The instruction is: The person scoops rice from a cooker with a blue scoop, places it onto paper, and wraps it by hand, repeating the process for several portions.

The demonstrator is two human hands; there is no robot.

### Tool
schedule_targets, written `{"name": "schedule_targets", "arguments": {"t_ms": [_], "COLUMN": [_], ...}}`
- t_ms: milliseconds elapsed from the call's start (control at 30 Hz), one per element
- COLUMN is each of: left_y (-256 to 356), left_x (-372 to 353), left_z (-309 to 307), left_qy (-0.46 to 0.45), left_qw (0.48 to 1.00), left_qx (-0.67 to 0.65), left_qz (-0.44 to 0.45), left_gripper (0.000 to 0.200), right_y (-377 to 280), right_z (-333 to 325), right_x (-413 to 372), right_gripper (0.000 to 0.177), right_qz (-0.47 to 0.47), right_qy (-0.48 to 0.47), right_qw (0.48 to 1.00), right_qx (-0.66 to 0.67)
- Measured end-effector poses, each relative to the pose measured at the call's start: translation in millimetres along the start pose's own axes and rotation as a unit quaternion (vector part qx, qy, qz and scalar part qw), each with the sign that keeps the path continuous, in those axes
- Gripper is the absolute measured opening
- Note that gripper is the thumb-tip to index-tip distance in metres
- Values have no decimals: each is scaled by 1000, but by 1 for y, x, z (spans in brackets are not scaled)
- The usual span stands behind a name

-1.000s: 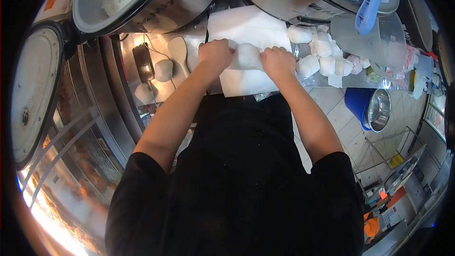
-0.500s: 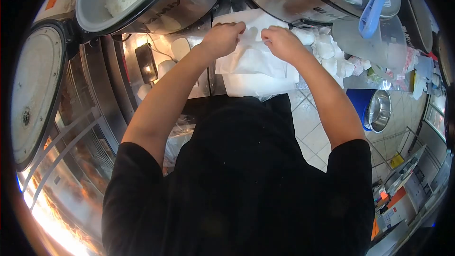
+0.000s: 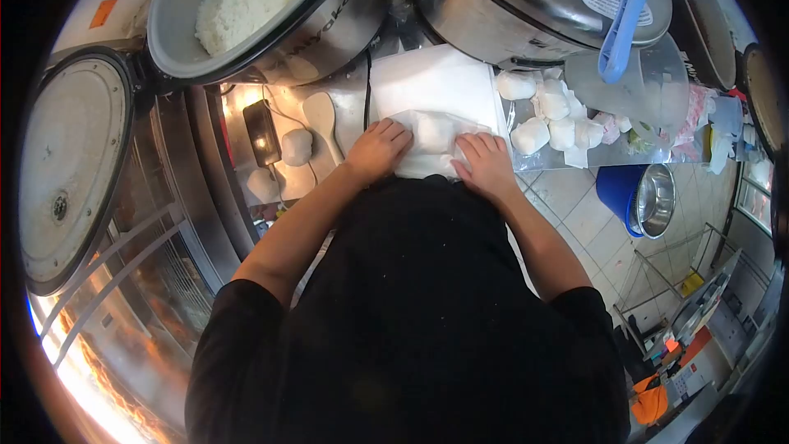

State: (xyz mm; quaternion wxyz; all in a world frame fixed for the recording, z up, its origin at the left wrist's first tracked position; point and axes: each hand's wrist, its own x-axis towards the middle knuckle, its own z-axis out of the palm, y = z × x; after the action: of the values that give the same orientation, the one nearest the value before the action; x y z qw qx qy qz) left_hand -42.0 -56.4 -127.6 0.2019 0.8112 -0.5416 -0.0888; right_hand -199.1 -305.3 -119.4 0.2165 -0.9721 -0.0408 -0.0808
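Note:
A white wrapped bundle (image 3: 433, 133), rounded in shape, lies in front of my body under a sheet of white wrapping paper (image 3: 423, 166). My left hand (image 3: 380, 148) grips the paper on the bundle's left side, fingers curled over it. On the other side my right hand (image 3: 486, 161) holds the paper with bent fingers, thumb toward me. Both palms are hidden. Beyond the bundle lies a stack of white paper sheets (image 3: 436, 78). Several white wrapped bundles (image 3: 562, 132) sit together to the right of the stack.
An open rice cooker (image 3: 329, 41) with white rice (image 3: 255, 0) stands back left, a closed rice cooker (image 3: 526, 0) back right. Blue handled tool (image 3: 622, 25) hangs over its lid. Left lie a rice paddle (image 3: 322, 119) and phone (image 3: 260, 136). A blue bucket (image 3: 615, 193) stands lower right.
Both hands have come down toward my body, from the far part of the paper to the near side. The bundle now shows between them, covered by the paper.

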Motion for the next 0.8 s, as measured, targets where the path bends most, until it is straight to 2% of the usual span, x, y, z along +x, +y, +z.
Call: {"name": "schedule_targets", "arguments": {"t_ms": [100,167,200,233,267,300,367,400,467,500,567,600,633,700,733,800], "left_y": [5,-5,-11,-19,-26,-26,-9,-7,-4,0,5,0,-2,-7,-7,3], "left_x": [-3,-3,1,6,14,33,77,92,113,117,118,107,103,97,89,67], "left_z": [-13,-6,0,11,18,9,-25,-25,-24,-22,-15,-2,1,6,8,11], "left_qy": [-11,-35,-36,-59,-81,-79,-207,-204,-229,-226,-216,-130,-133,-171,-173,-21], "left_qw": [998,997,997,992,981,982,901,901,899,899,928,949,948,944,944,941], "left_qx": [-68,-69,-70,-105,-139,-139,-149,-151,-44,-46,180,210,207,-19,-20,-126], "left_qz": [-8,15,14,-47,-106,-104,-352,-352,-370,-373,-243,-199,-200,-283,-282,-314], "left_gripper": [30,33,33,35,37,37,33,33,25,25,20,20,20,16,16,11], "right_y": [0,15,18,13,10,14,18,17,15,17,19,19,20,15,7,3], "right_z": [4,11,14,5,-3,-8,-13,-12,-8,-6,1,3,1,2,4,20], "right_x": [-9,1,9,28,46,62,83,88,99,103,107,100,93,78,67,35], "right_gripper": [24,29,29,27,24,24,20,20,13,13,13,13,13,15,14,18], "right_qz": [1,8,8,175,336,335,311,309,153,149,169,169,174,182,206,220], "right_qy": [-10,-133,-134,-188,-233,-231,-284,-285,-219,-219,-289,-293,-275,-257,-211,-91], "right_qw": [999,989,989,966,906,907,907,907,956,956,937,936,943,949,955,971], "right_qx": [-34,-57,-56,28,109,107,31,28,-123,-126,-98,-97,-64,-31,-17,26]}}
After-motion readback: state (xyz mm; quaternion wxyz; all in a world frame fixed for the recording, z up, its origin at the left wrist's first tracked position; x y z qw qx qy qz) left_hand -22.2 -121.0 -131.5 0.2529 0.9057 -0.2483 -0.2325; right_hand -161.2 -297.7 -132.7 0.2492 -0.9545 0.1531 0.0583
